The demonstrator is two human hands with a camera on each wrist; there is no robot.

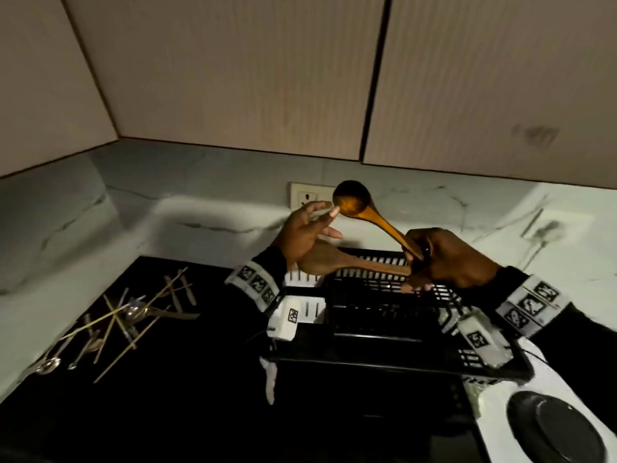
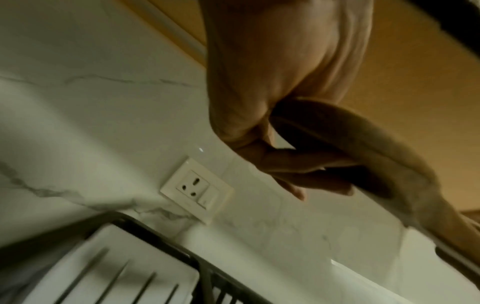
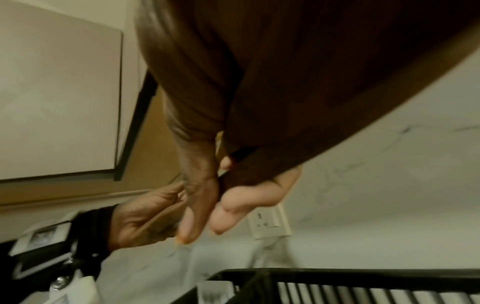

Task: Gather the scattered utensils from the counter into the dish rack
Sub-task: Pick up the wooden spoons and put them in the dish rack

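Note:
My right hand [image 1: 430, 262] grips the handles of two wooden utensils above the black dish rack [image 1: 367, 332]. One is a ladle [image 1: 354, 198], its bowl raised towards the wall. The other is a flat spatula [image 1: 354, 262], lying level over the rack. My left hand [image 1: 329, 222] is open with its fingers stretched near the ladle bowl. Its palm lies against the spatula head [image 2: 376, 160]. Several chopsticks and metal spoons [image 1: 127, 319] lie scattered on the dark counter at the left. The right wrist view shows my right hand's fingers [image 3: 197, 205] above the rack rim [image 3: 337, 273].
A white slotted cutlery holder [image 1: 310, 309] sits at the rack's left end. A wall socket [image 1: 305, 195] is on the marble backsplash behind the hands. Cabinets hang overhead. A round dark lid [image 1: 554, 429] lies on the white surface at the lower right.

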